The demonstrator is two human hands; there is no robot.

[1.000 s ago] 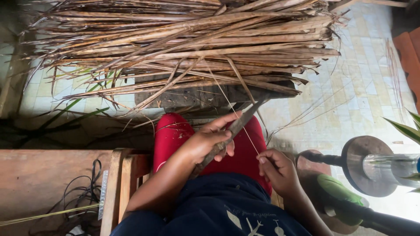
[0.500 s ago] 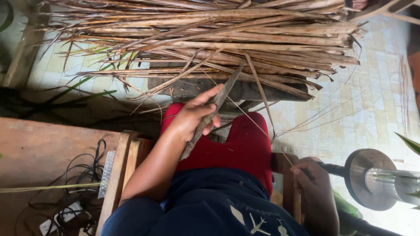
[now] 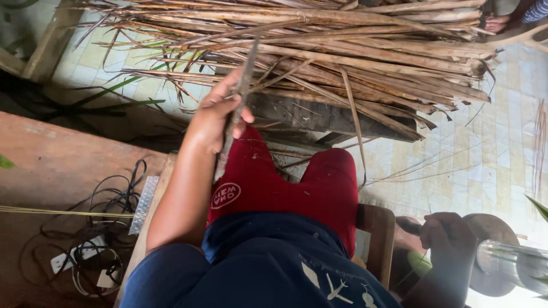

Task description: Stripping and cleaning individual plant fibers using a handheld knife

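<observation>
- On the left, black cables (image 3: 108, 199) lie on the wooden bench (image 3: 51, 165).
- The left hand (image 3: 214, 117) is wrapped tight around a long dry stalk (image 3: 242, 74). It stands almost straight up, its far end pointing to the dry stalk pile (image 3: 342, 51).
- The right hand (image 3: 448, 236) is closed on a dark handle (image 3: 408, 225) beside the round wheel (image 3: 485, 228), low on the right.

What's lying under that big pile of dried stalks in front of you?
Under the pile of dried stalks a dark weathered plank shows at the near edge, above pale floor tiles. The stalks cover whatever lies further back.
</observation>
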